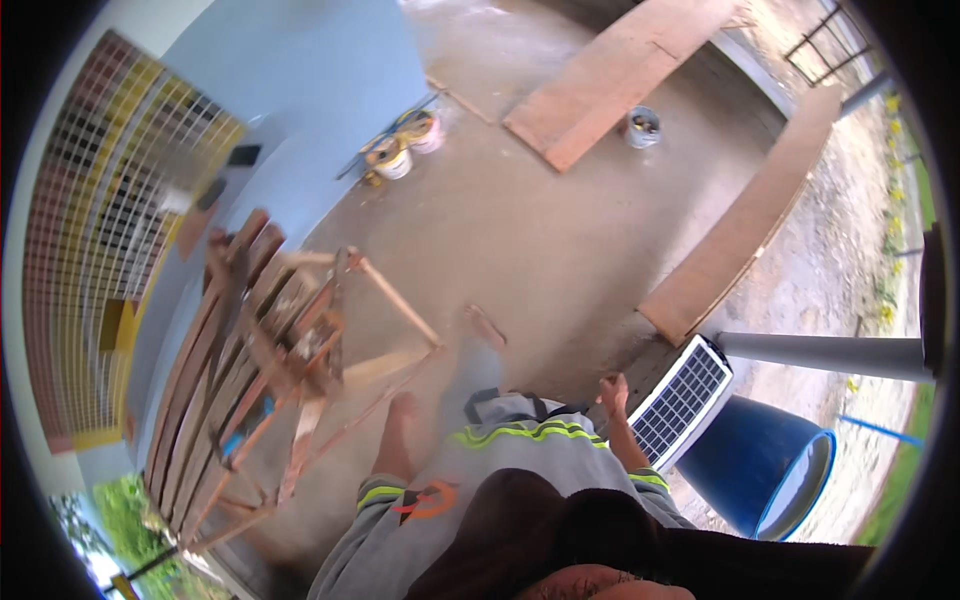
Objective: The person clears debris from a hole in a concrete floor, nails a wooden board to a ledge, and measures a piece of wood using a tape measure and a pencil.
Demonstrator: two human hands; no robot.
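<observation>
My left hand [402,408] hangs at my left side, beside the wooden frame of sticks and planks [300,350]. Its fingers are smeared, and nothing shows in it. On the other side, my right hand [613,390] is raised with its fingers curled in, and I see nothing in them. Close to that hand lies a solar panel [680,400] with a pale border. A large blue barrel [745,465] stands just beyond the panel. One foot [485,327] is stretched out ahead on the smooth floor.
Two paint buckets [390,160] stand by the blue wall [300,90] with long-handled tools. Wide wooden boards [620,80] lie at the far side, near a small bucket [642,127]. Another long board [750,220] runs along the right edge, by a grey post [820,352].
</observation>
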